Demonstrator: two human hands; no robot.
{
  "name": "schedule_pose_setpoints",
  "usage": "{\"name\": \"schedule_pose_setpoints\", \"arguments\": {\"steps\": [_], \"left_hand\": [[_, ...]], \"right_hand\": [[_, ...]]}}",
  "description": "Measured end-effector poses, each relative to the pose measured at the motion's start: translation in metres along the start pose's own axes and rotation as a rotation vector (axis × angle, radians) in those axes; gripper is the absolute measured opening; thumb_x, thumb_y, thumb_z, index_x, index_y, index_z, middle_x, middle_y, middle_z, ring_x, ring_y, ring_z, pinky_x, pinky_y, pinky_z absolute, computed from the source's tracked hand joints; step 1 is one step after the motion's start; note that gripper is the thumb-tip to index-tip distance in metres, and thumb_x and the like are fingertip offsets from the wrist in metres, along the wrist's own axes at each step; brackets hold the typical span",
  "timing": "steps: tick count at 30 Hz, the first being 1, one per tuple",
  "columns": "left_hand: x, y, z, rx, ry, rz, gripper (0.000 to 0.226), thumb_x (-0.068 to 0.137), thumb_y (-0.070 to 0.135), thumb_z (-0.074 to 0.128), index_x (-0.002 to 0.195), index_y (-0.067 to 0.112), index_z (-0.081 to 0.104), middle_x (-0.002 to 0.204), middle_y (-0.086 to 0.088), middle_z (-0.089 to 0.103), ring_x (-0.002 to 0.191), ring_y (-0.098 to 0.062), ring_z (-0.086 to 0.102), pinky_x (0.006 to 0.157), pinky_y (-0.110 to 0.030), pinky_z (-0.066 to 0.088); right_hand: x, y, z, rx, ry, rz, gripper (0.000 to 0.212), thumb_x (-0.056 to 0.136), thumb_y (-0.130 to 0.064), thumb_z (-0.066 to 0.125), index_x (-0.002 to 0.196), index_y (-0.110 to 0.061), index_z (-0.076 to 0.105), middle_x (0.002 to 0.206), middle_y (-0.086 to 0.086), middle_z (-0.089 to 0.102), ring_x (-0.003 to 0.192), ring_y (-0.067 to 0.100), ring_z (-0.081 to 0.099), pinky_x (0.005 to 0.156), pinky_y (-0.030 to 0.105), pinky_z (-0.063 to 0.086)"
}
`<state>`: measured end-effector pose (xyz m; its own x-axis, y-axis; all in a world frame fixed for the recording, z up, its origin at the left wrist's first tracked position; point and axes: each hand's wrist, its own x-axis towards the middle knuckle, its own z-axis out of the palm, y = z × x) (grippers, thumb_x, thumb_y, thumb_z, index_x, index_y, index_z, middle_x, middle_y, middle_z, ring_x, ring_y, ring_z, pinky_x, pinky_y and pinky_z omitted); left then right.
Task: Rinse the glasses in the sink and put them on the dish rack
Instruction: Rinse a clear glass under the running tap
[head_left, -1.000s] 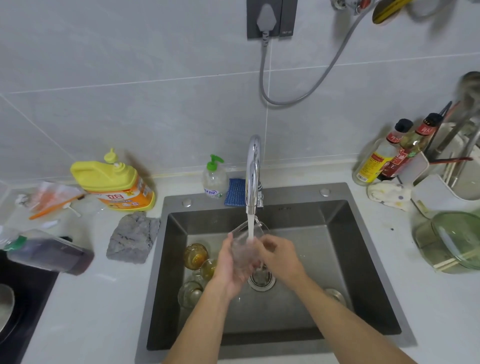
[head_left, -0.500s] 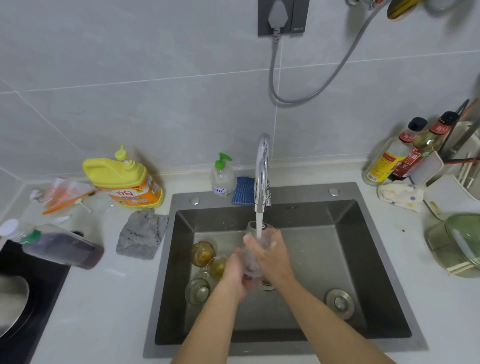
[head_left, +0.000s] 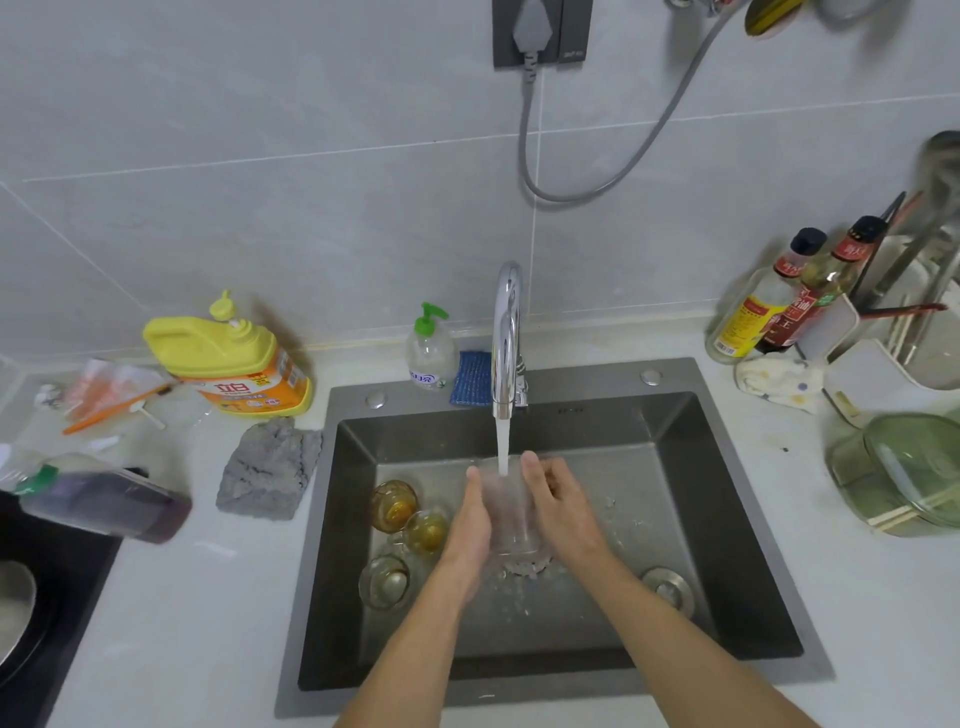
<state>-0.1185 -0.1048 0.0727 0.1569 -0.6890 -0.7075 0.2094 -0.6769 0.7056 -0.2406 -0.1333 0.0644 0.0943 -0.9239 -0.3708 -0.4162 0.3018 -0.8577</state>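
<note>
Three small glasses (head_left: 393, 506) crowd in just left of the left hand (head_left: 470, 525). Tap (head_left: 506, 338) hangs right over the glass (head_left: 511, 514) both hands grip, so straight up's blocked. Right of the right hand (head_left: 558, 506) the sink (head_left: 675, 499) floor's open, only a drain plug (head_left: 667, 590) there

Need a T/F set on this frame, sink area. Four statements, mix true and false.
1. Water runs from the chrome faucet into a clear glass held between the left hand and right hand. True.
2. The steel sink holds no other glasses. False: three small glasses sit at its left side, two amber and one clear.
3. The yellow detergent bottle stands right of the sink. False: it stands on the white counter to the left.
4. A blue sponge lies on the sink's back edge, left of the faucet. True.
</note>
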Motion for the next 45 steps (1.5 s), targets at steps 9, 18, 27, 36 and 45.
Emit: {"name": "schedule_pose_setpoints", "arguments": {"steps": [9, 18, 27, 36, 45], "left_hand": [[0.004, 0.003, -0.024, -0.082, -0.121, -0.124, 0.074, 0.080, 0.086, 0.059, 0.133, 0.036, 0.068, 0.139, -0.008, 0.066, 0.130, -0.035, 0.062, 0.110, -0.060, 0.047], [-0.001, -0.018, -0.022, -0.453, -0.036, -0.039, 0.052, 0.104, 0.049, 0.052, 0.125, 0.007, 0.074, 0.101, -0.012, 0.079, 0.079, -0.020, 0.075, 0.077, -0.037, 0.053], [0.008, -0.020, -0.026, -0.522, 0.033, -0.056, 0.049, 0.105, 0.046, 0.052, 0.110, 0.006, 0.080, 0.109, -0.018, 0.079, 0.099, -0.031, 0.075, 0.102, -0.048, 0.054], [0.003, -0.008, -0.032, -0.567, -0.015, -0.224, 0.055, 0.106, 0.048, 0.050, 0.127, 0.001, 0.070, 0.116, -0.022, 0.076, 0.100, -0.037, 0.073, 0.099, -0.049, 0.057], [0.000, -0.005, -0.006, -0.194, -0.029, -0.190, 0.058, 0.106, 0.059, 0.037, 0.124, 0.016, 0.072, 0.115, -0.014, 0.078, 0.105, -0.029, 0.074, 0.103, -0.051, 0.055]], "right_hand": [[0.021, -0.001, -0.019, -0.282, -0.097, -0.253, 0.033, 0.089, -0.052, 0.070, 0.076, -0.023, 0.061, 0.110, -0.012, 0.052, 0.103, -0.003, 0.046, 0.090, 0.011, 0.038], [0.011, -0.015, -0.003, -0.145, -0.331, -0.146, 0.021, 0.092, -0.052, 0.064, 0.088, -0.034, 0.075, 0.085, -0.013, 0.078, 0.084, 0.006, 0.075, 0.087, 0.039, 0.060], [0.015, -0.044, -0.005, -0.292, -0.485, -0.070, 0.044, 0.102, -0.051, 0.051, 0.079, -0.020, 0.072, 0.074, -0.003, 0.075, 0.092, 0.021, 0.075, 0.097, 0.038, 0.052], [0.025, -0.012, -0.011, 0.001, -0.110, -0.120, 0.022, 0.091, -0.053, 0.070, 0.107, -0.038, 0.070, 0.112, -0.014, 0.069, 0.110, 0.006, 0.065, 0.101, 0.030, 0.051], [0.022, -0.021, 0.028, 0.553, 0.103, 0.468, 0.096, 0.087, -0.089, 0.018, 0.099, -0.013, 0.076, 0.113, 0.020, 0.075, 0.107, 0.036, 0.068, 0.108, 0.054, 0.045]]}}
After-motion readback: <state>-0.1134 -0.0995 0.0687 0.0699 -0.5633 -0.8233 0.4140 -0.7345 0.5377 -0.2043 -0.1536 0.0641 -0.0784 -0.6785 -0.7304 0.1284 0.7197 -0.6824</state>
